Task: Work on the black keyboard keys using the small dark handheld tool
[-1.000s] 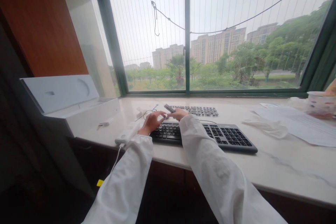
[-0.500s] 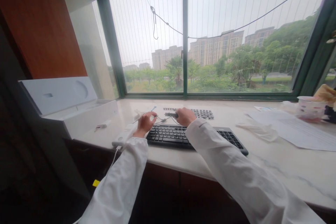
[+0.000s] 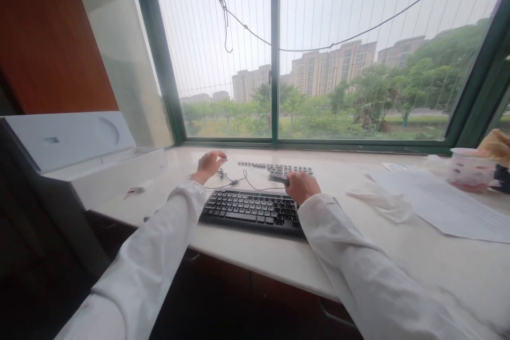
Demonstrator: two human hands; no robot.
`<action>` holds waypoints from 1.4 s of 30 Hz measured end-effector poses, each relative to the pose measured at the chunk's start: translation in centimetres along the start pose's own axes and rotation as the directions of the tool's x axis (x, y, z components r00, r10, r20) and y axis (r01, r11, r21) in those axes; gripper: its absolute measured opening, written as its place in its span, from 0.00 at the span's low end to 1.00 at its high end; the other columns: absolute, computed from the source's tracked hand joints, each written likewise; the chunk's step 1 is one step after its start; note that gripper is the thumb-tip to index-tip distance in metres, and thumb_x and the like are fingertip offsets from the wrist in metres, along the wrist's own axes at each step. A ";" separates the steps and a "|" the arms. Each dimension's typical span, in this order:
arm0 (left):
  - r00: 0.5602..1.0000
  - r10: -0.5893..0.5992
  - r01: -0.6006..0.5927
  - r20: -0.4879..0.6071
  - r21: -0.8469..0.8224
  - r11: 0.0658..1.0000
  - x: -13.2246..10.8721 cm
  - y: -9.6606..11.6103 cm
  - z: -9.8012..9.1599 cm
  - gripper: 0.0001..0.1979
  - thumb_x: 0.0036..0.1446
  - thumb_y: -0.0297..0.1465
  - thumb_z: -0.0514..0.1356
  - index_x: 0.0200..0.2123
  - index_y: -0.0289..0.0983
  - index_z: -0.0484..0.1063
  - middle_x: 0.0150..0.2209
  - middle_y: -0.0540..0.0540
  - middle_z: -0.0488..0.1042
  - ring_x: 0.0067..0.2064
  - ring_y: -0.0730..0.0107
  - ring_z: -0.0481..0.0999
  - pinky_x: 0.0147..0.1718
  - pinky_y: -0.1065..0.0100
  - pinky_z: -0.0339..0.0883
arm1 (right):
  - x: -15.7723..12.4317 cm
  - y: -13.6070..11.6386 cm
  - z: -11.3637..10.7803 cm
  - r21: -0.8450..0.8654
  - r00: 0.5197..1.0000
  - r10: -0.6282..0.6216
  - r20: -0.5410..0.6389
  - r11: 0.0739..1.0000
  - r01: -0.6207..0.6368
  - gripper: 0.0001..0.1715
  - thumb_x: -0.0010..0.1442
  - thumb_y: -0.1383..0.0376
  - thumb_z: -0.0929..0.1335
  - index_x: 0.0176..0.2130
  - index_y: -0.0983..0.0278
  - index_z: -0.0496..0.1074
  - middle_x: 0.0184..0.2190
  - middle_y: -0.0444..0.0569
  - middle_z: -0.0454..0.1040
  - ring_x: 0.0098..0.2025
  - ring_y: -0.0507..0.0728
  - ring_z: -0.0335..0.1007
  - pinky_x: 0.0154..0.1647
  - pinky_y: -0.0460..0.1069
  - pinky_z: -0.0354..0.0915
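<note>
A black keyboard (image 3: 251, 210) lies near the counter's front edge, its right end hidden by my right sleeve. My right hand (image 3: 303, 187), above its back right part, is closed around a small black tool (image 3: 279, 178) pointing left; I cannot tell its exact kind. My left hand (image 3: 207, 167) is raised behind the keyboard's left end, thumb and fingers pinched together on something too small to name. Between my hands lies a dark cable (image 3: 234, 181), partly looped. Rows of loose keycaps (image 3: 297, 169) are laid out behind it.
An open white box (image 3: 119, 170) stands on the left, with a small white item (image 3: 136, 189) before it. To the right are a crumpled clear plastic bag (image 3: 382, 202), paper sheets (image 3: 438, 202) and a patterned cup (image 3: 470, 170). A window closes the back.
My hands have moved apart: the left went left and up, the right went right with the black tool. More of the cable shows between them. The camera view has shifted a little.
</note>
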State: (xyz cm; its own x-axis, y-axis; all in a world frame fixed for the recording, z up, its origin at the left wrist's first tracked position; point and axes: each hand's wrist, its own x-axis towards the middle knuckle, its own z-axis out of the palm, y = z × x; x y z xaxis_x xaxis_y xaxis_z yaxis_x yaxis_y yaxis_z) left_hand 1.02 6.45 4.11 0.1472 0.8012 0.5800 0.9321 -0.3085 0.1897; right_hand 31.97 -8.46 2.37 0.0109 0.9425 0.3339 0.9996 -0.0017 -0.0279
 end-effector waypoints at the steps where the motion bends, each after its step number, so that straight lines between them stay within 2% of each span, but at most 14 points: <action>1: 0.999 -0.021 0.021 0.031 0.009 1.000 1.3 -0.1 0.5 0.08 0.57 0.38 0.61 0.40 0.48 0.78 0.45 0.54 0.79 0.46 0.62 0.76 0.45 0.66 0.68 | 0.0 -0.3 0.1 0.008 1.000 -0.019 0.006 1.000 0.019 0.18 0.62 0.65 0.60 0.39 0.66 0.77 0.34 0.58 0.78 0.35 0.61 0.77 0.36 0.52 0.66; 5: 0.975 -0.076 0.057 0.207 0.095 0.994 5.5 -0.8 3.2 0.09 0.55 0.38 0.62 0.40 0.48 0.79 0.45 0.53 0.80 0.47 0.63 0.75 0.45 0.68 0.66 | -0.1 -0.7 0.4 0.007 0.998 -0.063 0.009 0.998 0.063 0.16 0.60 0.65 0.61 0.38 0.66 0.77 0.32 0.58 0.78 0.35 0.61 0.76 0.36 0.52 0.66; 9: 0.934 -0.084 0.029 0.348 0.163 0.986 8.3 -1.7 6.2 0.09 0.54 0.39 0.62 0.38 0.48 0.79 0.46 0.52 0.79 0.48 0.63 0.75 0.46 0.69 0.65 | -0.2 -0.4 0.5 0.004 0.998 -0.066 -0.007 0.998 0.066 0.15 0.60 0.66 0.61 0.37 0.65 0.76 0.31 0.57 0.78 0.34 0.62 0.76 0.35 0.52 0.66; 14: 0.909 -0.064 -0.013 0.413 0.179 0.984 10.9 -2.3 9.5 0.09 0.52 0.37 0.64 0.38 0.47 0.80 0.46 0.52 0.79 0.47 0.64 0.75 0.46 0.70 0.65 | -0.4 -1.0 0.5 -0.002 0.996 -0.080 0.027 0.997 0.080 0.12 0.60 0.66 0.62 0.35 0.65 0.75 0.30 0.57 0.77 0.35 0.63 0.77 0.34 0.51 0.64; 18: 0.896 -0.064 -0.023 0.440 0.190 0.982 12.1 -2.5 11.2 0.10 0.50 0.36 0.66 0.37 0.46 0.80 0.45 0.49 0.79 0.46 0.63 0.76 0.46 0.69 0.65 | -0.5 -1.8 0.7 0.018 0.994 -0.100 0.032 0.995 0.099 0.15 0.63 0.63 0.60 0.36 0.65 0.75 0.30 0.57 0.77 0.34 0.62 0.77 0.33 0.51 0.64; 27: 0.872 -0.014 -0.082 0.490 0.175 0.981 12.3 -2.2 12.6 0.10 0.51 0.36 0.65 0.39 0.48 0.80 0.46 0.52 0.79 0.47 0.65 0.75 0.46 0.72 0.65 | -0.5 -2.3 1.0 0.030 0.994 -0.098 0.046 0.995 0.097 0.19 0.65 0.60 0.59 0.36 0.65 0.76 0.30 0.59 0.77 0.34 0.62 0.76 0.34 0.50 0.63; 42: 0.869 -0.009 -0.083 0.494 0.163 0.983 12.1 -2.1 12.6 0.11 0.51 0.35 0.65 0.40 0.48 0.79 0.45 0.51 0.79 0.45 0.66 0.76 0.44 0.72 0.66 | -0.5 -2.1 1.1 0.009 0.995 -0.087 0.050 0.996 0.087 0.18 0.64 0.59 0.60 0.35 0.65 0.75 0.30 0.57 0.77 0.34 0.62 0.76 0.32 0.50 0.62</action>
State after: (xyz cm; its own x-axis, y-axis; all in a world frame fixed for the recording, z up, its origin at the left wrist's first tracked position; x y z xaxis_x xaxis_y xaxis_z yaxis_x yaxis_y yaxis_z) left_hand 4.96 23.23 0.77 0.2832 0.9527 0.1107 0.9582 -0.2859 0.0093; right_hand 29.85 -8.52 1.20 -0.0776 0.9548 0.2871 0.9965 0.0831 -0.0068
